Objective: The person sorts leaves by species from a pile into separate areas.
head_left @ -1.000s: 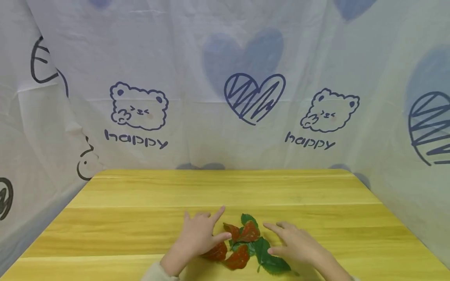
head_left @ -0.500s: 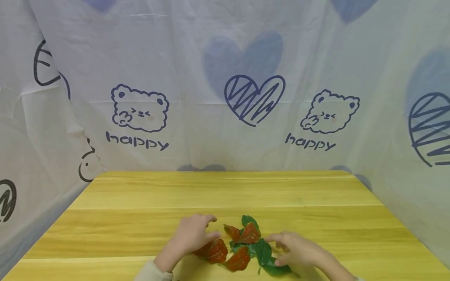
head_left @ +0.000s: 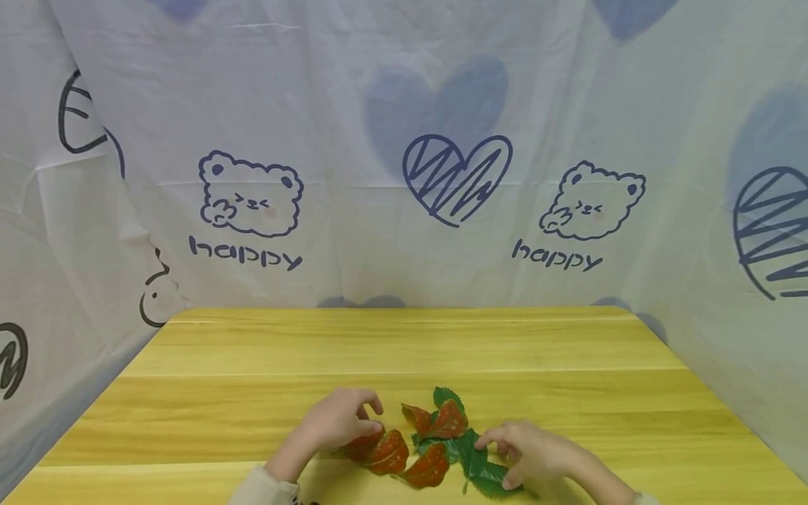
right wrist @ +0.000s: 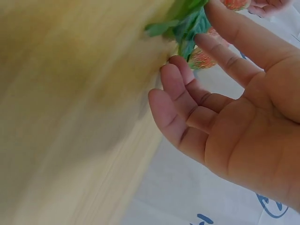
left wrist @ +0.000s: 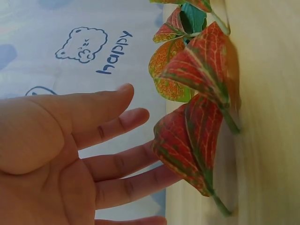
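Red leaves with yellowish veins, among them a front red leaf (head_left: pixel 428 467), lie on the table beside and partly over green leaves (head_left: pixel 495 481). My left hand (head_left: pixel 341 415) hovers at the left end of the group, fingers loosely bent. In the left wrist view, its fingers reach behind the nearest red leaf (left wrist: pixel 190 140), with the thumb apart from it; nothing is gripped. My right hand (head_left: pixel 536 449) is over the right-hand green leaves, thumb and index finger spread apart. In the right wrist view, those two fingertips are at a green leaf (right wrist: pixel 187 33); contact is unclear.
The yellow wood-grain table (head_left: pixel 404 344) extends behind the leaves. A white cloth (head_left: pixel 353 126) printed with hearts, bears and the word "happy" hangs beyond the far edge and along both sides.
My left hand has drawn left and nearer, its outstretched fingers now bent, uncovering more of the red leaves. My right hand has lowered slightly onto the green leaves, fingers more curved.
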Action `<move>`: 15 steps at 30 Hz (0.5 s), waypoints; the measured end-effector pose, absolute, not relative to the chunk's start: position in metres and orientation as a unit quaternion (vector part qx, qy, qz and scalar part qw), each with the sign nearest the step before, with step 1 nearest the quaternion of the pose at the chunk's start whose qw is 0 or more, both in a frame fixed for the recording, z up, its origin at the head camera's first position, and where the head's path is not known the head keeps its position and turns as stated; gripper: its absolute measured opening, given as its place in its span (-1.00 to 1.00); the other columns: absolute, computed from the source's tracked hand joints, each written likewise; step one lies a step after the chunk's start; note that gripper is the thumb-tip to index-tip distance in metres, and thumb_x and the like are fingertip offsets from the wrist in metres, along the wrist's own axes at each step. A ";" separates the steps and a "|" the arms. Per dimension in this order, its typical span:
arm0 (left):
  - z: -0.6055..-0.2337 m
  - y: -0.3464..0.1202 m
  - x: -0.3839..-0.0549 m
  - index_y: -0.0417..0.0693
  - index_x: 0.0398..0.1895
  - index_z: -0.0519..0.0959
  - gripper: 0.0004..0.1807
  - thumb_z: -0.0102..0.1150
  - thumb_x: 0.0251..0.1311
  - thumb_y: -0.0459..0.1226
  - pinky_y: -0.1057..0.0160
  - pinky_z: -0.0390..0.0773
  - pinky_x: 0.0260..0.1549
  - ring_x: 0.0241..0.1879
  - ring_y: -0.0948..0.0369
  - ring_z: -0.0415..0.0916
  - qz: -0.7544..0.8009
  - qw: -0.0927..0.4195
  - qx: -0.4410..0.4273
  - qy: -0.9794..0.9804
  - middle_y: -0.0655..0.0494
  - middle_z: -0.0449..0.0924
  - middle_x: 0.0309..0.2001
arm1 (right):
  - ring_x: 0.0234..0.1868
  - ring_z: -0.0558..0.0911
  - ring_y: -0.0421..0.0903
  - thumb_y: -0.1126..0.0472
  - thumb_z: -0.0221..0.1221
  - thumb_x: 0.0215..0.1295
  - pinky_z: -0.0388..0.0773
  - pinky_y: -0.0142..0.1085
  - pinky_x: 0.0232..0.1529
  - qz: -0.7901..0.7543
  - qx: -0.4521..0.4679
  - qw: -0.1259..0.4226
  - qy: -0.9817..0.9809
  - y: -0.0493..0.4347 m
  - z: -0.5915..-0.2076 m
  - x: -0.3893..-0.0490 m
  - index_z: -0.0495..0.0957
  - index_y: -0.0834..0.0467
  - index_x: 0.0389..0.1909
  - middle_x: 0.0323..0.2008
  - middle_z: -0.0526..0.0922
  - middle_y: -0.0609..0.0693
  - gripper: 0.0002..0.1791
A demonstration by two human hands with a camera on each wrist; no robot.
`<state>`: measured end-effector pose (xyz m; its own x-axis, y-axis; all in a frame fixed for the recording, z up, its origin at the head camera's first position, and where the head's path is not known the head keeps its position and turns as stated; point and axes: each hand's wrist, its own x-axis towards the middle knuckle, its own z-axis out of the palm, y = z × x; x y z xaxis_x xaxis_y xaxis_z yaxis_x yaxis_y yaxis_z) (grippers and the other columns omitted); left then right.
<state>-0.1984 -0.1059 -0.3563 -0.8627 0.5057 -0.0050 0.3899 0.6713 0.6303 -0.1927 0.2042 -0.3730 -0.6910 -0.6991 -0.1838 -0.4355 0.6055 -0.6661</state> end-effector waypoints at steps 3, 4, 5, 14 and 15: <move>-0.358 -0.109 -0.200 -0.20 -0.27 0.53 -0.83 0.20 0.06 -0.34 0.16 0.47 -0.50 -0.46 0.15 0.47 0.346 0.113 0.251 0.897 0.08 0.52 -0.46 | -0.53 0.33 -0.31 0.36 0.33 -0.13 0.38 -0.42 -0.43 -0.303 -0.323 0.223 0.869 0.204 -0.374 -0.194 0.46 0.28 -0.01 -0.38 0.38 -0.06 -0.46; -0.358 -0.110 -0.201 -0.20 -0.27 0.53 -0.84 0.19 0.06 -0.35 0.15 0.47 -0.49 -0.45 0.15 0.47 0.354 0.121 0.250 0.893 0.08 0.52 -0.46 | -0.53 0.33 -0.31 0.37 0.33 -0.14 0.38 -0.43 -0.44 -0.304 -0.321 0.224 0.868 0.204 -0.375 -0.194 0.46 0.28 -0.02 -0.38 0.37 -0.05 -0.46; -0.359 -0.111 -0.201 -0.20 -0.27 0.53 -0.85 0.18 0.07 -0.37 0.15 0.47 -0.49 -0.45 0.14 0.47 0.360 0.127 0.251 0.890 0.08 0.51 -0.45 | -0.53 0.33 -0.30 0.38 0.34 -0.14 0.37 -0.43 -0.45 -0.306 -0.320 0.226 0.868 0.204 -0.375 -0.194 0.47 0.28 -0.02 -0.38 0.36 -0.05 -0.45; -0.361 -0.118 -0.206 -0.17 -0.37 0.59 -0.89 0.17 0.02 -0.47 0.07 0.50 -0.33 -0.34 0.09 0.49 0.391 0.164 0.241 0.873 0.04 0.56 -0.38 | -0.60 0.27 -0.32 0.45 0.32 -0.15 0.33 -0.45 -0.53 -0.332 -0.320 0.249 0.852 0.203 -0.381 -0.197 0.42 0.23 0.00 -0.58 0.36 -0.13 -0.42; -0.362 -0.119 -0.207 -0.18 -0.39 0.60 -0.89 0.18 0.01 -0.49 0.09 0.50 -0.32 -0.35 0.10 0.50 0.393 0.166 0.244 0.871 0.04 0.57 -0.38 | -0.60 0.26 -0.32 0.44 0.32 -0.14 0.32 -0.45 -0.53 -0.332 -0.320 0.251 0.851 0.204 -0.382 -0.197 0.42 0.22 0.01 -0.59 0.35 -0.14 -0.42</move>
<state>-0.2065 -0.1186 -0.3618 -0.8259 0.5552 -0.0981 0.2935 0.5720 0.7659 -0.1970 0.2037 -0.3816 -0.6691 -0.7113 -0.2153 -0.3780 0.5752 -0.7254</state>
